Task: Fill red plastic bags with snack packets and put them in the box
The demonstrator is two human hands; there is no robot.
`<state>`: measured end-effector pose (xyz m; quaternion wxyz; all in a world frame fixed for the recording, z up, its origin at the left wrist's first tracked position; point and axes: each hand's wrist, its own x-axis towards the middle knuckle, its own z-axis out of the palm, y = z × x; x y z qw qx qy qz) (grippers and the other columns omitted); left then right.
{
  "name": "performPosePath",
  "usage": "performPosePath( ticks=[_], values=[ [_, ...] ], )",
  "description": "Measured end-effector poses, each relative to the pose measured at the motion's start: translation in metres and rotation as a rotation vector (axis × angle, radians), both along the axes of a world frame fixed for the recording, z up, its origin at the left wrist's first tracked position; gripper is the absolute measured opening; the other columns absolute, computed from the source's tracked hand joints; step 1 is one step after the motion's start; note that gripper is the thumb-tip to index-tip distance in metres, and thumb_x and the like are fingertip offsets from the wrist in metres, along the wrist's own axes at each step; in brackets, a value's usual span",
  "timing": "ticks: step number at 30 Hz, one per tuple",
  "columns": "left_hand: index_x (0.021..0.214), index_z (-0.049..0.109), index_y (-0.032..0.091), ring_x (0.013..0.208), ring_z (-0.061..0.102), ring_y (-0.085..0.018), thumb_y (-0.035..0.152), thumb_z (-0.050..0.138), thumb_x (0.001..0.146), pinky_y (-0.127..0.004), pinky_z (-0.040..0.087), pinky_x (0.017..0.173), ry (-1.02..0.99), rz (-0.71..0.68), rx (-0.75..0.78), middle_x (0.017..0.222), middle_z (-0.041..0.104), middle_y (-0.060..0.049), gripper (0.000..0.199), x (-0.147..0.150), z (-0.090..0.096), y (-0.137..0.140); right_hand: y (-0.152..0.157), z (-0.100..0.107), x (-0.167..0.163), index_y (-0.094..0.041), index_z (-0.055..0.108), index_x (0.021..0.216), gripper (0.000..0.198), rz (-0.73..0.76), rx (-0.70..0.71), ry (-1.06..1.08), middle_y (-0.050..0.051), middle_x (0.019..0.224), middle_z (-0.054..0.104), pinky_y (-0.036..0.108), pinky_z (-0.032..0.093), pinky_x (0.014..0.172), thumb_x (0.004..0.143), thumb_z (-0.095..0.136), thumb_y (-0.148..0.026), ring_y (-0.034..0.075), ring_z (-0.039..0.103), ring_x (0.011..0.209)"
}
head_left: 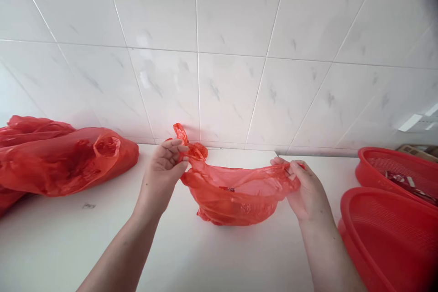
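A small red plastic bag (236, 198) rests on the white counter (191, 255) in the middle of the view. My left hand (166, 171) pinches its left handle, whose loop sticks up above my fingers. My right hand (306, 187) pinches the right handle. Between the two hands the bag's mouth is stretched wide, and a small dark item shows inside through the thin plastic.
A big, stuffed red plastic bag (58, 157) lies at the left against the tiled wall (232, 54). Two red mesh baskets stand at the right: a near one (390, 237) and a far one (397, 169) with something in it.
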<state>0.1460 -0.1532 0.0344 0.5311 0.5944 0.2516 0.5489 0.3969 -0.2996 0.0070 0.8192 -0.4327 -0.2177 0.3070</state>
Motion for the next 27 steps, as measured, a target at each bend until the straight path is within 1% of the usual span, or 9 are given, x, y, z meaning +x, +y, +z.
performPosePath(
  ticks=[3,6,9,13,16,19,22,24,27],
  values=[
    [0.104,0.060,0.022,0.085,0.060,-0.013,0.010,0.061,0.075,-0.025,0.049,0.076,0.164,0.272,0.285,0.098,0.063,-0.001,0.031,-0.001,0.018,-0.001,0.009,0.011,-0.004,-0.020,0.048,0.070,0.036,-0.053,0.077,0.093,-0.004,0.070,0.056,0.029,0.053,0.070,0.071,0.079,-0.036,0.012,0.058,0.071],
    [0.097,0.064,0.022,0.084,0.061,-0.014,0.009,0.057,0.074,-0.026,0.049,0.076,0.326,0.470,0.494,0.098,0.065,-0.001,0.027,-0.002,0.040,-0.005,0.014,0.020,-0.006,-0.020,0.040,0.066,0.045,-0.052,0.186,0.194,-0.011,0.055,0.035,0.017,0.045,0.052,0.063,0.085,-0.028,0.004,0.036,0.047],
    [0.089,0.065,0.022,0.062,0.056,-0.010,0.012,0.059,0.071,-0.021,0.044,0.056,0.424,0.545,0.477,0.078,0.064,0.002,0.021,0.000,0.056,-0.007,0.015,0.023,-0.008,-0.019,0.039,0.064,0.045,0.009,0.233,0.185,-0.011,0.051,0.030,0.014,0.030,0.040,0.070,0.080,-0.036,0.003,0.024,0.041],
    [0.086,0.061,0.019,0.038,0.040,-0.007,0.016,0.055,0.073,-0.017,0.029,0.038,0.325,0.151,0.079,0.052,0.052,0.007,0.015,0.013,0.057,-0.007,0.013,0.018,-0.025,-0.024,0.055,0.079,0.033,0.125,0.167,0.004,-0.008,0.044,0.033,0.018,0.024,0.038,0.085,0.053,-0.056,0.006,0.021,0.037],
    [0.089,0.056,0.020,0.044,0.049,-0.008,0.017,0.058,0.073,-0.017,0.036,0.041,0.179,-0.228,-0.097,0.060,0.060,0.004,0.015,0.027,0.047,-0.014,0.011,0.018,-0.051,-0.026,0.059,0.109,0.037,0.217,-0.047,-0.212,-0.006,0.045,0.043,0.020,0.022,0.038,0.086,0.051,-0.054,0.008,0.029,0.037],
    [0.091,0.056,0.020,0.067,0.061,-0.012,0.018,0.062,0.076,-0.020,0.048,0.054,0.114,-0.453,-0.096,0.079,0.064,-0.001,0.016,0.039,0.039,-0.029,0.012,0.020,-0.078,-0.027,0.051,0.126,0.053,0.366,-0.203,-0.359,-0.004,0.056,0.053,0.019,0.024,0.039,0.080,0.063,-0.050,0.010,0.042,0.045],
    [0.103,0.057,0.022,0.079,0.063,-0.015,0.016,0.062,0.078,-0.026,0.054,0.065,0.196,-0.585,0.056,0.090,0.062,-0.004,0.026,0.043,0.034,-0.042,0.016,0.020,-0.092,-0.021,0.062,0.089,0.031,0.533,-0.230,-0.464,-0.003,0.058,0.051,0.020,0.029,0.043,0.079,0.066,-0.050,0.009,0.046,0.051],
    [0.112,0.056,0.025,0.085,0.062,-0.016,0.015,0.061,0.079,-0.029,0.054,0.070,0.289,-0.428,0.243,0.096,0.062,-0.004,0.035,0.040,0.029,-0.045,0.020,0.017,-0.093,-0.018,0.055,0.069,0.037,0.544,-0.265,-0.481,-0.003,0.056,0.047,0.020,0.028,0.044,0.082,0.062,-0.052,0.008,0.042,0.050],
    [0.107,0.058,0.024,0.086,0.060,-0.016,0.013,0.059,0.081,-0.029,0.052,0.071,0.330,0.082,0.590,0.094,0.063,-0.004,0.028,0.032,0.017,-0.042,0.025,0.011,-0.088,-0.019,0.055,0.072,0.037,0.444,-0.323,-0.373,-0.004,0.056,0.044,0.020,0.023,0.042,0.083,0.060,-0.054,0.007,0.036,0.048]
  ],
)
